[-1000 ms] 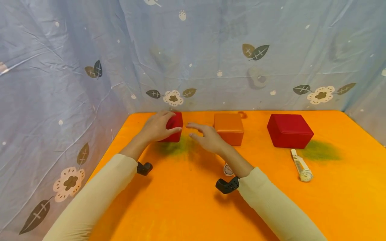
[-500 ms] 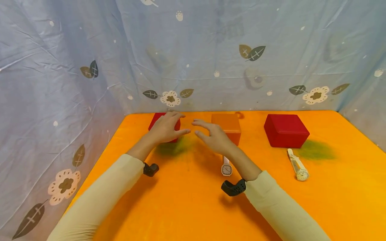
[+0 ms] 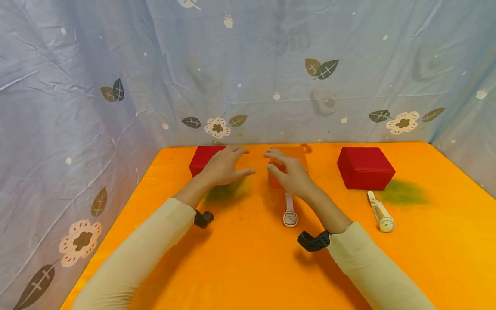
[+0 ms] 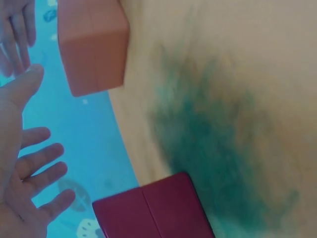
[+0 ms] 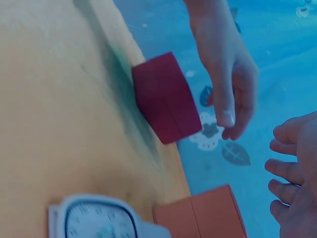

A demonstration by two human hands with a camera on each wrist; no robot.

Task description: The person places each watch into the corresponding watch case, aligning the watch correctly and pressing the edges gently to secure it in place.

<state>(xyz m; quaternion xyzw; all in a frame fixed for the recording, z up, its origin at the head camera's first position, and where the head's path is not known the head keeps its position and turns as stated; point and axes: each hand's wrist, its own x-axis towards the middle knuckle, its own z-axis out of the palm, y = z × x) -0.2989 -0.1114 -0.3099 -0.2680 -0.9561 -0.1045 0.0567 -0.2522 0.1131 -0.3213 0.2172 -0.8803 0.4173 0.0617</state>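
Both hands hover above the table, empty, with fingers spread and loosely bent. My left hand (image 3: 222, 168) is in front of the left red box (image 3: 203, 159) and covers part of it in the head view. My right hand (image 3: 292, 174) hides part of the orange box (image 3: 277, 181); the right wrist view shows a gap between that hand (image 5: 297, 173) and the orange box (image 5: 208, 213). A square-faced watch with a pale strap (image 3: 289, 218) lies in front of the orange box. In the left wrist view the left hand (image 4: 29, 183) stays apart from the red box (image 4: 153, 210).
Another red box (image 3: 366, 168) stands at the right, with a white round-faced watch (image 3: 386, 224) in front of it. An orange cloth (image 3: 240, 267) covers the table, marked by green patches. A patterned blue curtain (image 3: 263, 64) closes off the back and sides.
Both hands have moved to the right. The left hand has shifted off the left red box's front, and the right hand has come over the orange box. The square-faced watch is now uncovered.
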